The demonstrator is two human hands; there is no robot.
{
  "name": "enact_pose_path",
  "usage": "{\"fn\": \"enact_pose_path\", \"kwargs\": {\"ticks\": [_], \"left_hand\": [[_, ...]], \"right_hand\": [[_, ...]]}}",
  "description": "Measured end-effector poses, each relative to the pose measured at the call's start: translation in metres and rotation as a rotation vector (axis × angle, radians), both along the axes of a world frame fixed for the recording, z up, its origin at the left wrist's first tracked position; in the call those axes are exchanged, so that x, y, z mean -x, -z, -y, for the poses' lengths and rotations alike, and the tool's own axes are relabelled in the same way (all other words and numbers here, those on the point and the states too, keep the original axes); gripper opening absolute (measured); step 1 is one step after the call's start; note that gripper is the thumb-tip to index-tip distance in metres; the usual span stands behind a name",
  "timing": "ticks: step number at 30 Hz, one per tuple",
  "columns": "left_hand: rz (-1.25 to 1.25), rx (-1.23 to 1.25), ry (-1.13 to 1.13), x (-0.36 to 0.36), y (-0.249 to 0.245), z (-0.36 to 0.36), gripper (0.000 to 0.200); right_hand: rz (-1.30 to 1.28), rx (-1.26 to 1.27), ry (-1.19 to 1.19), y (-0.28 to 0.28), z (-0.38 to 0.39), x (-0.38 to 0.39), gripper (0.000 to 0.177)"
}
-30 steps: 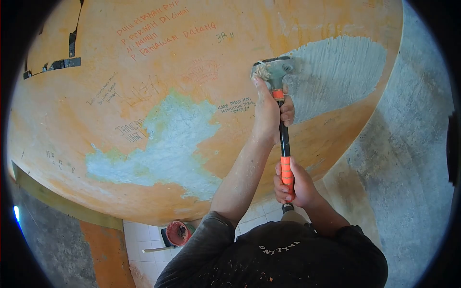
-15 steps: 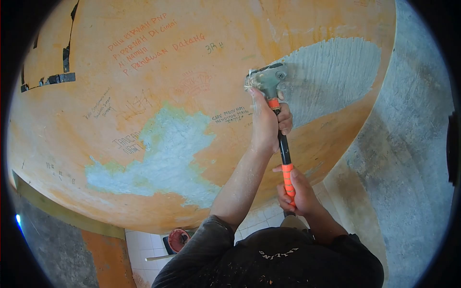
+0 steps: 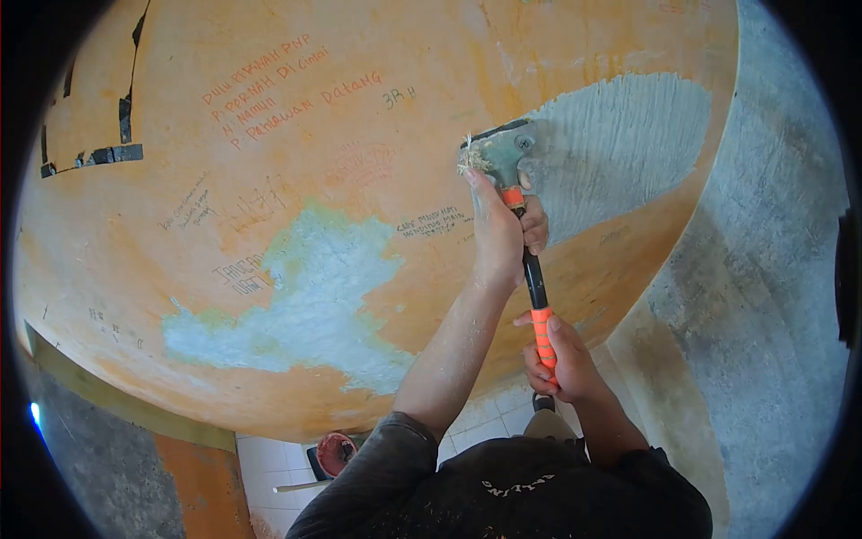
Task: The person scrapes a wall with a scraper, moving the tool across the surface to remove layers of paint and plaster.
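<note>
A long-handled scraper point(image 3: 508, 149) lies with its wide head against the orange painted wall point(image 3: 431, 117), at the left border of a bare grey patch point(image 3: 628, 148). Pale curled shavings point(image 3: 471, 158) cling to the left end of its blade. My left hand point(image 3: 503, 229) is closed round the black shaft just under the head, the thumb pointing up near the shavings. Lower down, my right hand point(image 3: 567, 357) wraps the orange grip at the handle's end.
Further left, a pale blue patch point(image 3: 314, 278) shows through the paint, near handwritten lettering point(image 3: 278, 85). Black tape strips point(image 3: 99, 154) mark the upper left. A red bucket point(image 3: 336, 454) stands on the white tiled floor point(image 3: 269, 463). A grey wall point(image 3: 763, 225) adjoins at right.
The scraper head is almost in the same place, with the shavings on its blade now sharper to see. My right hand and the handle's lower end have shifted slightly right.
</note>
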State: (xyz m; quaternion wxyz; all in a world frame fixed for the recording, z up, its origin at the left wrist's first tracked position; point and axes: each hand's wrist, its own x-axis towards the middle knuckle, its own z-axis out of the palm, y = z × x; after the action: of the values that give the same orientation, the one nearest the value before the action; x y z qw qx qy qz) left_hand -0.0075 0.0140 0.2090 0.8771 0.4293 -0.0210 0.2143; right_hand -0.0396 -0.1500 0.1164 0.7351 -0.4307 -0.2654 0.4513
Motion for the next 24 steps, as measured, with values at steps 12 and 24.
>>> {"fn": "enact_pose_path", "kwargs": {"ticks": [12, 24], "left_hand": [[-0.066, -0.029, -0.06, -0.003, -0.006, 0.006, 0.059], [0.041, 0.036, -0.067, -0.019, -0.005, 0.018, 0.059]], "right_hand": [[0.024, 0.012, 0.026, 0.002, 0.002, -0.01, 0.052], [0.141, 0.116, 0.077, -0.011, 0.024, -0.042, 0.052]]}}
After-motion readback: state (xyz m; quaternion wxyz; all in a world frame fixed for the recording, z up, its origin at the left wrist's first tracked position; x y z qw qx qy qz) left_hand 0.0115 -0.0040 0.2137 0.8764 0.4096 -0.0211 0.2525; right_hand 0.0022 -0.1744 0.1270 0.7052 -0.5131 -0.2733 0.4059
